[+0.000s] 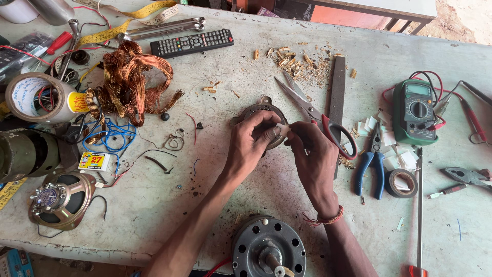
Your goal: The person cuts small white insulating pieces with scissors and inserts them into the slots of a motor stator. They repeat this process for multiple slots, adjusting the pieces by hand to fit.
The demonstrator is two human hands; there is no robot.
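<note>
Head view: both hands [282,146] curled around stator [261,115].

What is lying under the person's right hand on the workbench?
Under the right hand lie the red handles of the scissors, whose blades point up-left. Beside them a flat metal file runs toward the wrist. Part of the handles and the file's lower end are covered.

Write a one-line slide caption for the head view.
Both hands, left hand and right hand, work a round metal stator on a cluttered workbench, beside red-handled scissors and copper wire.
</note>
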